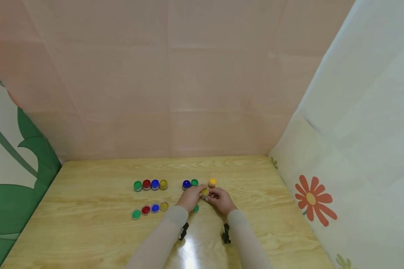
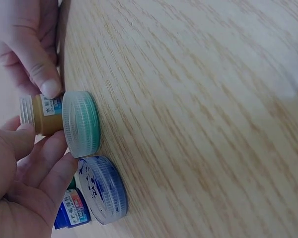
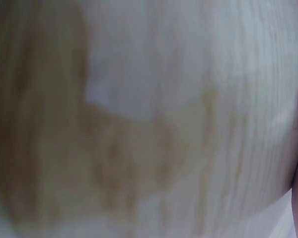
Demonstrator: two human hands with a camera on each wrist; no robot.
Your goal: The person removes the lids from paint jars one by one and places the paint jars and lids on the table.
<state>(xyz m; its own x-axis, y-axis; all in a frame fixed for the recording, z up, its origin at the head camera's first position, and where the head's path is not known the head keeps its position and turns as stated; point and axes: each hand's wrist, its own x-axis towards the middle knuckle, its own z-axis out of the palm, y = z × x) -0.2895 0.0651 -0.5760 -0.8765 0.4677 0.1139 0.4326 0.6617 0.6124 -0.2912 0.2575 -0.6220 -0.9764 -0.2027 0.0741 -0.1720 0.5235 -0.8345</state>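
Note:
Near the middle of the table in the head view, a small paint jar point(image 1: 205, 192) of yellow-brown paint is between both hands. My left hand point(image 1: 190, 198) grips it, thumb on the ribbed clear cap point(image 2: 27, 110) in the left wrist view. My right hand point(image 1: 222, 200) pinches the jar's labelled body, its thumb point(image 2: 50, 89) on the side. A green lid point(image 2: 82, 124) and a blue lid point(image 2: 103, 191) lie close by on the table. Behind the left hand stand a blue jar point(image 1: 186, 184) and a green jar point(image 1: 194, 182). The right wrist view shows mostly blurred tabletop.
An orange-yellow jar point(image 1: 212, 182) stands just beyond the right hand. To the left is a row of green, red, blue and yellow jars point(image 1: 155, 184), with a row of matching lids point(image 1: 155, 208) nearer me. Cloth walls point(image 1: 168, 93) border the wooden table point(image 1: 97, 239).

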